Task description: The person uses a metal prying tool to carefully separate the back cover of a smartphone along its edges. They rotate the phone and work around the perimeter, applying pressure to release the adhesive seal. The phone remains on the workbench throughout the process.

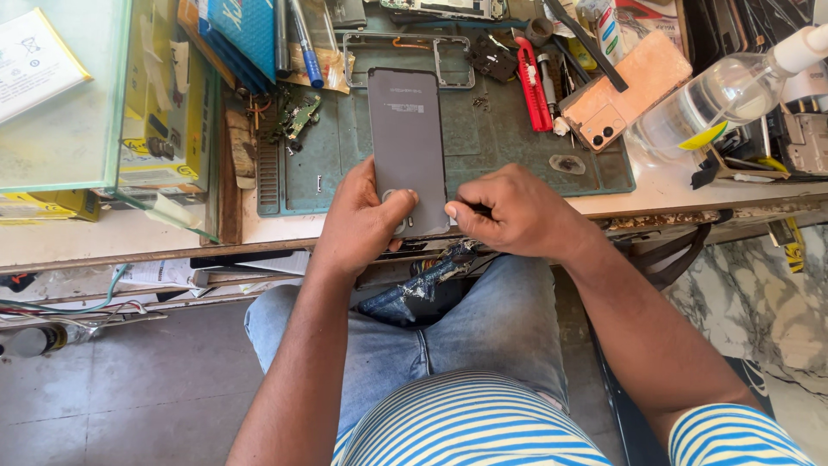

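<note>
I see my left hand (366, 216) curled over the near end of the grey panel (407, 148), thumb pressed flat on its lower edge, fingers wrapped at its left side, so it is holding the panel down. My right hand (509, 211) is closed into a narrow pinch at the panel's near right corner, fingertips touching the edge; whether a small tool sits in that pinch I cannot tell. The panel lies lengthwise on the green mat (509, 142), its far end toward the middle of the mat and its near end at the mat's front edge, by the bench lip. On the mat left of the panel is a small circuit board (297, 112); beyond the panel lies a thin metal frame (453, 60). Right of the panel, on the mat, is a red tool (533, 86), and farther right an orange phone back (625, 86) lies tilted at the mat's far right corner. Just off the mat's right edge a clear bottle (724, 95) lies on its side, holding clear liquid that part fills it. Left of the mat stands a glass case (78, 129) with a white box (34, 60) inside and yellow boxes (164, 103) showing behind its wall.
</note>
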